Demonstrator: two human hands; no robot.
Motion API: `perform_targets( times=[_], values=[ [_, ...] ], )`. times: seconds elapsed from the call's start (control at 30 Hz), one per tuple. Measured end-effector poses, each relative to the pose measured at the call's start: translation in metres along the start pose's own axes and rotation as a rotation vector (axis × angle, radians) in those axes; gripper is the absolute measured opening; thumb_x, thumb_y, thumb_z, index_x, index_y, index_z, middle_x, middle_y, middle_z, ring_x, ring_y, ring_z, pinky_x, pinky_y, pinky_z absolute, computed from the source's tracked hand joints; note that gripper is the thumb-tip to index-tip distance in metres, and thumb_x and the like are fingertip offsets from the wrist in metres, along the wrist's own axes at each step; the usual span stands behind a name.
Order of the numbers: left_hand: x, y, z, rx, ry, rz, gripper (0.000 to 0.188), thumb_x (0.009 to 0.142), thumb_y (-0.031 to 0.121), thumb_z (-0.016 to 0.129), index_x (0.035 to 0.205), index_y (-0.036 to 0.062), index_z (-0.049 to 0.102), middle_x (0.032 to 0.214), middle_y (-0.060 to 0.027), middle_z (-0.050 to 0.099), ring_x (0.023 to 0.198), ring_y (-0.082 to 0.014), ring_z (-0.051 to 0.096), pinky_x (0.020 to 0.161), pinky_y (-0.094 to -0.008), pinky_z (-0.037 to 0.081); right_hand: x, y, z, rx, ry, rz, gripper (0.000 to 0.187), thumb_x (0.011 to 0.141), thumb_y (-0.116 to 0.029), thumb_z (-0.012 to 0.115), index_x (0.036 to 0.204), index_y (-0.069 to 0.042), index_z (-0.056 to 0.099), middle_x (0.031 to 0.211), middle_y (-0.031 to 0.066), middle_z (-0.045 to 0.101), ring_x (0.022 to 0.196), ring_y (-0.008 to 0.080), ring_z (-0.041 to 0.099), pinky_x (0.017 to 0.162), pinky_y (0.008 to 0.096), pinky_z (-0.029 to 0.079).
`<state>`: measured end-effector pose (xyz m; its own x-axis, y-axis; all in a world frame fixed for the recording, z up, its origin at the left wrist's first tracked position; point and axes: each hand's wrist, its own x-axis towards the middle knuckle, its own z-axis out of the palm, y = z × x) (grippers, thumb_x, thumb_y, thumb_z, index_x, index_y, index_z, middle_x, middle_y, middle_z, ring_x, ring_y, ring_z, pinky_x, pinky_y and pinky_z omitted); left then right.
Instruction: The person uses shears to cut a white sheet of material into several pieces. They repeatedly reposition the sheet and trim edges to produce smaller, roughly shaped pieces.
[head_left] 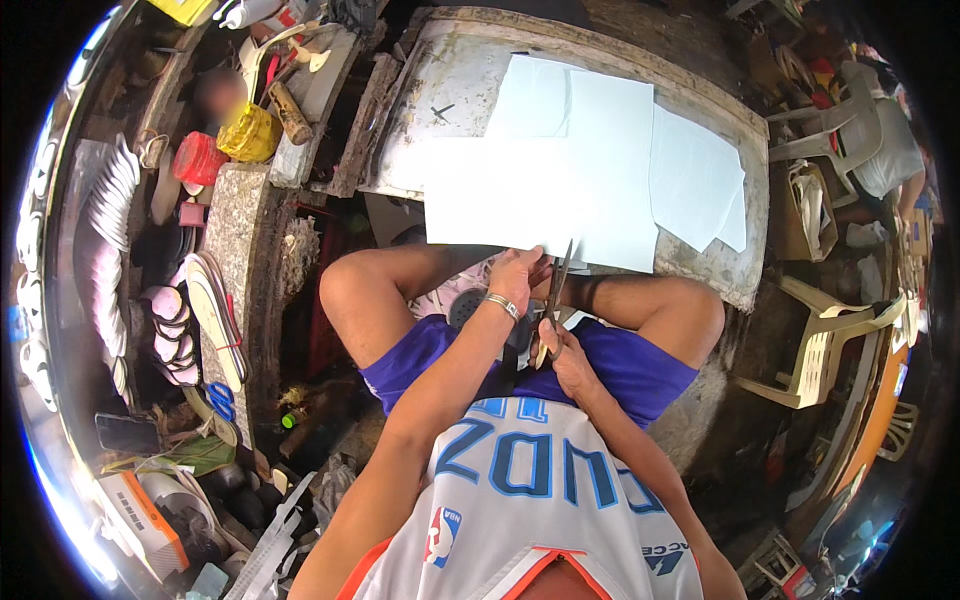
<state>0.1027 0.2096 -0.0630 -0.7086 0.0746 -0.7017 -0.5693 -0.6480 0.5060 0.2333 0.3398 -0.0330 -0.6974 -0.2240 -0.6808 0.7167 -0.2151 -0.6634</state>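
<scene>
Left hand pinching white sheet, right hand gripping scissors, blue-lettered jersey

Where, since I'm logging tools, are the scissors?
In the head view, the scissors are in the right hand, right of centre, blades at the lower edge of the white sheet, beside the left hand.

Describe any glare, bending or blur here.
Head view: the white sheet is nearly blown out; bluish-white glare streaks the far left edge; the orange panel at right curves along the rim; a blurred patch sits beside the yellow object, upper left.
</scene>
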Motion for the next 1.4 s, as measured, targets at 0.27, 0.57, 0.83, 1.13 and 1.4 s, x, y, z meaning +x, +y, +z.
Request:
perform_targets(
  times=[0.27,0.57,0.83,1.13,1.4],
  values=[
    [0.002,-0.001,-0.002,0.002,-0.026,-0.001,0.022,0.096,0.008,0.076,0.097,0.0082,0.053,0.104,-0.0098,0.070,0.098,-0.0237,0.072,0.085,-0.0371,0.062,0.001,0.004,-0.001,-0.003,0.005,-0.015,0.057,0.097,-0.065,0.068,0.110,-0.010,0.062,0.082,0.0006,0.063,0.074,0.0110,0.062,0.072,0.0282,0.051],
    [-0.005,0.005,0.003,0.040,-0.055,0.037,0.022,0.098,0.011,0.075,0.113,0.0085,0.060,0.109,-0.0044,0.072,0.100,-0.0210,0.072,0.090,-0.0371,0.059,0.000,0.000,0.001,-0.100,-0.018,-0.080,0.055,0.101,-0.064,0.063,0.106,-0.009,0.061,0.079,0.0003,0.062,0.072,0.0105,0.060,0.068,0.0278,0.049],
    [-0.010,0.008,0.008,0.056,-0.035,0.030,0.022,0.097,0.007,0.074,0.114,0.0041,0.060,0.110,-0.0068,0.071,0.099,-0.0223,0.073,0.089,-0.0369,0.061,-0.006,-0.008,0.003,-0.120,-0.010,-0.068,0.063,0.098,-0.070,0.063,0.100,-0.007,0.060,0.081,0.0010,0.061,0.073,0.0115,0.058,0.068,0.0269,0.047],
    [-0.013,0.010,0.010,0.064,0.012,0.010,0.020,0.097,0.006,0.074,0.112,0.0041,0.062,0.107,-0.0064,0.071,0.097,-0.0211,0.074,0.084,-0.0349,0.062,0.000,-0.006,0.003,-0.128,0.000,-0.075,0.062,0.099,-0.070,0.061,0.104,-0.008,0.062,0.083,0.0006,0.060,0.077,0.0118,0.058,0.070,0.0272,0.048],
    [-0.012,0.010,0.011,0.075,-0.018,0.058,0.018,0.099,0.008,0.073,0.102,0.0043,0.056,0.102,-0.0099,0.072,0.093,-0.0203,0.072,0.083,-0.0322,0.061,0.010,-0.006,0.007,-0.102,0.071,-0.109,0.065,0.099,-0.069,0.062,0.095,-0.005,0.062,0.088,0.0020,0.061,0.084,0.0134,0.056,0.076,0.0305,0.046]
  ],
)
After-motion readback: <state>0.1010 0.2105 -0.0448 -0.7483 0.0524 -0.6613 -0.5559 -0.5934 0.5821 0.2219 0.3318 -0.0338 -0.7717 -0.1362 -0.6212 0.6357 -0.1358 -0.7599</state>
